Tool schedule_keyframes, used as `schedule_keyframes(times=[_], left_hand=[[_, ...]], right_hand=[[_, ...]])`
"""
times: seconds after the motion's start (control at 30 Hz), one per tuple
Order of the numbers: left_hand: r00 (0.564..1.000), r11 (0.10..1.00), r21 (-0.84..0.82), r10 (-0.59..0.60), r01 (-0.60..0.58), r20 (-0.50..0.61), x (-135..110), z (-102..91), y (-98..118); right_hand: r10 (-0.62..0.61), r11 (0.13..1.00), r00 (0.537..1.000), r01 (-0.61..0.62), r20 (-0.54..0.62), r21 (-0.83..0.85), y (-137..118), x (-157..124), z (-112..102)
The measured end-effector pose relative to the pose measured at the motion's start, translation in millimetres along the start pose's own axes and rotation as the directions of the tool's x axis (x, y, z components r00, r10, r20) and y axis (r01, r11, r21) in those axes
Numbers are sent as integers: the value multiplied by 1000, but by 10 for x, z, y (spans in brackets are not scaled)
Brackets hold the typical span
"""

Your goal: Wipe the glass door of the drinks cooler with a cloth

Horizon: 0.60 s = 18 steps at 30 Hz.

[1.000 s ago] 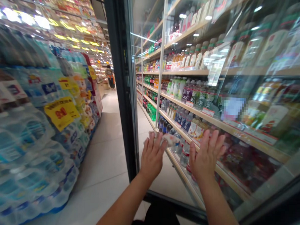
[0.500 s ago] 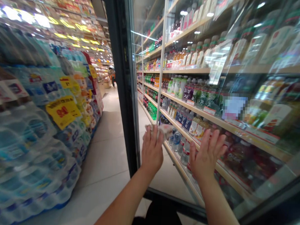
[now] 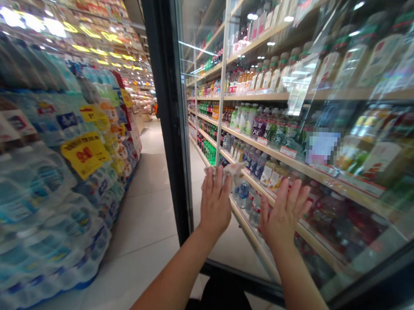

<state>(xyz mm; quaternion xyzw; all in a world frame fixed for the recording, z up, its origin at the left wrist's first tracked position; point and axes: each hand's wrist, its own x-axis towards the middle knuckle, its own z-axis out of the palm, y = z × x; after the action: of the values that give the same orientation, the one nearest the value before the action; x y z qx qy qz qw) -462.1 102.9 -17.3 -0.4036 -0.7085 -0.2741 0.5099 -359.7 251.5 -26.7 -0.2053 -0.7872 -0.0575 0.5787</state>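
Note:
Under the fingers of my left hand [image 3: 215, 205] a crumpled, pale cloth [image 3: 235, 171] is pressed on the glass door [image 3: 231, 238]. The cloth sticks out past the fingertips at the top and right; the palm hides the rest. My right hand [image 3: 282, 213] lies flat against the same glass, with its fingers apart and nothing in it. A dark frame [image 3: 162, 89] edges the door, which stands swung open across the shelves. Bottled drinks show through the glass behind both hands.
Wooden shelves [image 3: 274, 97] of bottles run along the right. On the left rises a stack of shrink-wrapped water bottles [image 3: 50, 212] with a yellow price sign [image 3: 86, 154]. A tiled aisle [image 3: 151, 184] lies between the stack and the door.
My left hand has slid slightly to the right with the cloth, and more of the cloth shows beyond the fingers. My right hand rests in nearly the same place.

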Motion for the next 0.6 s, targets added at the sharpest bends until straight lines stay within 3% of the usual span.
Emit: schedule_keyframes(times=[0.1,0.27,0.33,0.5,0.6], left_hand=[[999,1000,-3,-20,20,-28,-15,21,32],[989,993,-8,118,-118,87,-510,123,233],[993,995,17,99,-100,72,-415,114,228],[997,999,50,-16,20,-70,135,51,123],[1000,999,39,20,-20,-7,-30,82,202]], right_hand=[[-8,1000,1000,8,0,-1,-7,-4,-6],[-22,1000,1000,22,-10,-1,-5,-18,7],[-18,1000,1000,17,-7,-5,-5,-28,8],[-4,1000,1000,3,-8,-12,-18,-39,-1],[-12,1000,1000,12,5,-13,-19,-42,4]])
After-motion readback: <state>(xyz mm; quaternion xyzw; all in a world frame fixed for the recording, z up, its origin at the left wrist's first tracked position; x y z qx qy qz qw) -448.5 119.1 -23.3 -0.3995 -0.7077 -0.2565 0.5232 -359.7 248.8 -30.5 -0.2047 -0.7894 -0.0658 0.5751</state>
